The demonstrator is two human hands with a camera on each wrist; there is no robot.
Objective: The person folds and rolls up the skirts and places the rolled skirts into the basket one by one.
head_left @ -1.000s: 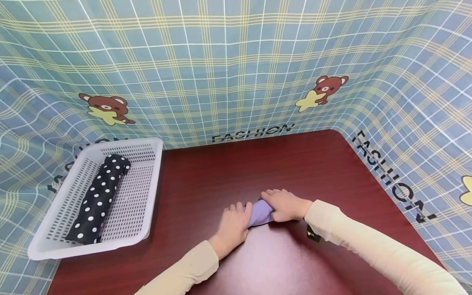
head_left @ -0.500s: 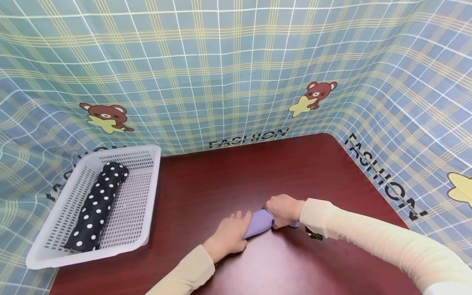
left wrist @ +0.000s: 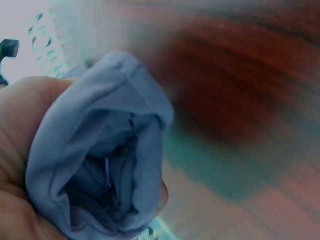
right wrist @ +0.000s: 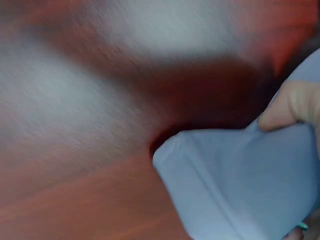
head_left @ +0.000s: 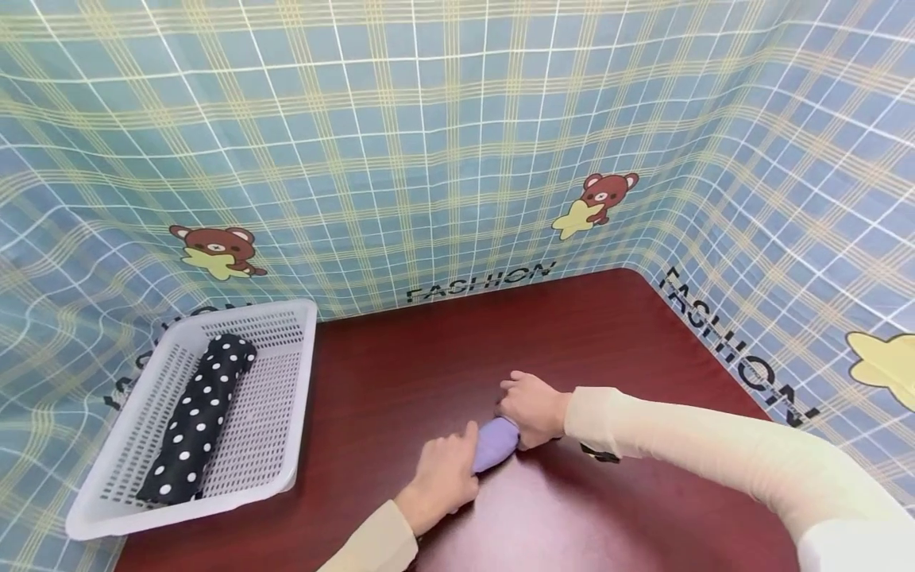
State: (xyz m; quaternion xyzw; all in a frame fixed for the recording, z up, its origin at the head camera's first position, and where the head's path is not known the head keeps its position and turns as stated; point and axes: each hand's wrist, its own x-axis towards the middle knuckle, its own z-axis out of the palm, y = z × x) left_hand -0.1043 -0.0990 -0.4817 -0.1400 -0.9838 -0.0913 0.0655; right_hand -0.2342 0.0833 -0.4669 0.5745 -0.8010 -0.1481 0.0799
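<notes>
From the head: lilac rolled cloth (head_left: 495, 443) on the red table (head_left: 572, 334), gripped at either end by left hand (head_left: 443, 477) and right hand (head_left: 529, 409), fingers curled round. Left wrist: soft, light, hollow-cored roll (left wrist: 105, 165); best held around the middle. Right wrist: fingertips (right wrist: 292, 105) pinching a fold (right wrist: 240, 185).

White basket (head_left: 300, 397) — polka-dot roll (head_left: 200, 417) inside, red-brown table (head_left: 443, 349), plaid backdrop (head_left: 429, 143)

Long cream sleeves on both arms, bare hands w/o gloves.
</notes>
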